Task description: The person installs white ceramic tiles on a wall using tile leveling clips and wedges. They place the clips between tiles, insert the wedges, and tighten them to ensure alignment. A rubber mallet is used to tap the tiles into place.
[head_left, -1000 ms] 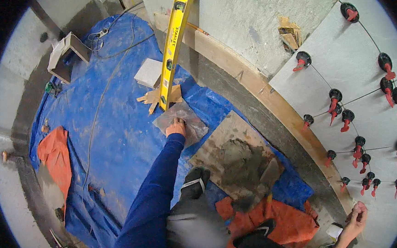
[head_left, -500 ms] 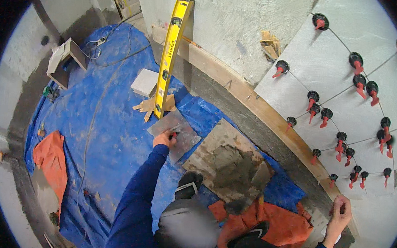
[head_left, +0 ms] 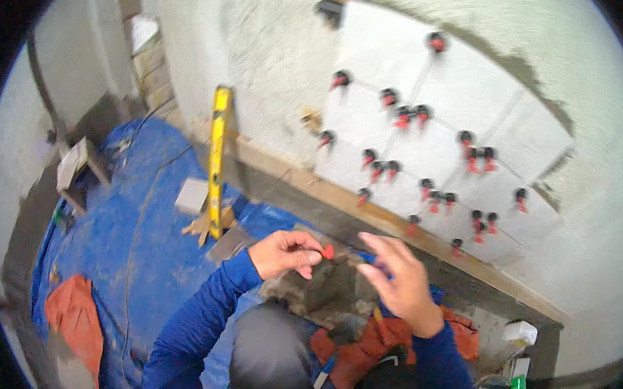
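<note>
My left hand (head_left: 289,255) is closed in a pinch on a small red tile-leveling clip (head_left: 328,251), whose colour matches the clips on the wall. Facing it, my right hand (head_left: 400,284) has a blue-handled tool (head_left: 375,260) between thumb and fingers; motion blur hides its kind. Both hands hang over a board of grey mortar (head_left: 330,286). On the wall ahead, large white tiles (head_left: 383,44) carry several black-and-red leveling clips (head_left: 436,43) along their joints.
A yellow spirit level (head_left: 216,162) leans against the wall, beside a small stack of tiles (head_left: 192,195). Blue tarp (head_left: 112,253) covers the floor. Orange cloth (head_left: 75,315) lies at left. A wooden batten (head_left: 312,187) runs beneath the tiles. A green-handled tool (head_left: 515,388) stands lower right.
My left hand has lifted off the floor beside the level and come right, with the red clip. My right hand has moved in from the right, now with the blue tool. The view has shifted.
</note>
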Demonstrator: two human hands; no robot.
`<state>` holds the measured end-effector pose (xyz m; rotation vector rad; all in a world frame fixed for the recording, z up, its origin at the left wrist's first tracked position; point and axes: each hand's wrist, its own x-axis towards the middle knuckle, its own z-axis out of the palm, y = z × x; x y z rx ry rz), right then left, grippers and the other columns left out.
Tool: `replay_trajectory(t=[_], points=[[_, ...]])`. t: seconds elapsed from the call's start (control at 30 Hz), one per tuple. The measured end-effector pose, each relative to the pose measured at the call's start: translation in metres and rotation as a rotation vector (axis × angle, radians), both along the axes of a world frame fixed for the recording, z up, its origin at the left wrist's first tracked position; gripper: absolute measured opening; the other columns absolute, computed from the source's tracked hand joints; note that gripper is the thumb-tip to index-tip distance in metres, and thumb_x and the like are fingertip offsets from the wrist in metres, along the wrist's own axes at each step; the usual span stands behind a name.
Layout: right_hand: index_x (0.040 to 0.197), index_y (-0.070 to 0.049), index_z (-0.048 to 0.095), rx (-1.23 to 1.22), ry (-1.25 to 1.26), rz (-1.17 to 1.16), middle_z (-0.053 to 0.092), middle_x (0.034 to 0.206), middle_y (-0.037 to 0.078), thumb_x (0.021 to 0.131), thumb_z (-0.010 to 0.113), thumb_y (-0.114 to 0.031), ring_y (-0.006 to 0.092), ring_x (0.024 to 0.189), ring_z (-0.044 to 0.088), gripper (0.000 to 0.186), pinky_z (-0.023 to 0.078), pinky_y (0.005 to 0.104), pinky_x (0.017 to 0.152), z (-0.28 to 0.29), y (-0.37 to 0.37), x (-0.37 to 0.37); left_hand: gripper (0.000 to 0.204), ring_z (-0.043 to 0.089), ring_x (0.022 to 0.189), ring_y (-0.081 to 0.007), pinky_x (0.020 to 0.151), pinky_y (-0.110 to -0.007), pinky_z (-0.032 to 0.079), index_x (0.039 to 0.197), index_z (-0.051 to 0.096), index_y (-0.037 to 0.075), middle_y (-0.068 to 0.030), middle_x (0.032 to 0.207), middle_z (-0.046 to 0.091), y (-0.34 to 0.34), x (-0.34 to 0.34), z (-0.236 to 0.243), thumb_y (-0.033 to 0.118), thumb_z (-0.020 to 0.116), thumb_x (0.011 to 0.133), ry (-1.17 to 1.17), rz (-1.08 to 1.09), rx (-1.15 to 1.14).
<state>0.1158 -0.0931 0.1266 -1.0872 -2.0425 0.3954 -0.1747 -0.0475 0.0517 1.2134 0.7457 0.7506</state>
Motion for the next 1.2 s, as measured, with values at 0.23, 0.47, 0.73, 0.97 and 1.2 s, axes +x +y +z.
replay_trajectory(t=[0.23,0.47,0.73,0.97,1.2], points=[[0.123,-0.003,0.073,0.182,0.238,-0.087,0.074,0.107,0.013,0.091,0.075,0.000,0.0290,0.089,0.073,0.032,0.059,0.0342,0.080,0.048,-0.014,0.036,0.034,0.064,0.078,-0.0074,0.067,-0.026,0.052,0.114,0.072,0.000,0.0007,0.086,0.067,0.003,0.106,0.125,0.027,0.082,0.095,0.193,-0.058,0.438],[0.110,-0.003,0.078,0.481,0.137,-0.306,0.076,0.102,0.014,0.089,0.079,-0.002,0.0250,0.085,0.074,0.022,0.058,0.0331,0.077,0.082,-0.022,0.080,0.035,0.070,0.093,-0.0119,0.082,-0.028,0.057,0.125,0.067,0.000,-0.0046,0.104,0.073,0.014,0.165,0.148,0.016,0.080,0.096,-0.151,-0.124,0.440],[0.107,0.001,0.076,0.428,0.356,-0.385,0.076,0.094,0.013,0.092,0.076,-0.001,0.0200,0.082,0.073,0.014,0.056,0.0308,0.073,0.086,-0.014,0.075,0.042,0.072,0.093,-0.0162,0.087,-0.031,0.061,0.134,0.061,-0.001,-0.0075,0.111,0.073,0.008,0.215,0.138,0.006,0.078,0.096,-0.663,-0.031,0.295],[0.107,0.002,0.075,0.227,0.457,-0.394,0.075,0.089,0.007,0.098,0.074,-0.005,0.0122,0.075,0.069,0.012,0.054,0.0270,0.068,0.078,0.001,0.066,0.049,0.066,0.095,-0.0089,0.083,-0.025,0.055,0.144,0.058,0.001,-0.0001,0.110,0.070,0.020,0.224,0.131,0.006,0.075,0.098,-0.719,0.007,0.217],[0.106,0.002,0.074,0.054,0.621,-0.415,0.071,0.083,0.003,0.102,0.073,-0.014,0.0071,0.066,0.062,0.017,0.049,0.0237,0.059,0.110,0.010,0.070,0.061,0.061,0.093,-0.0077,0.080,-0.024,0.050,0.156,0.051,0.007,0.0015,0.109,0.065,0.026,0.218,0.136,0.012,0.074,0.100,-0.759,0.033,0.170]])
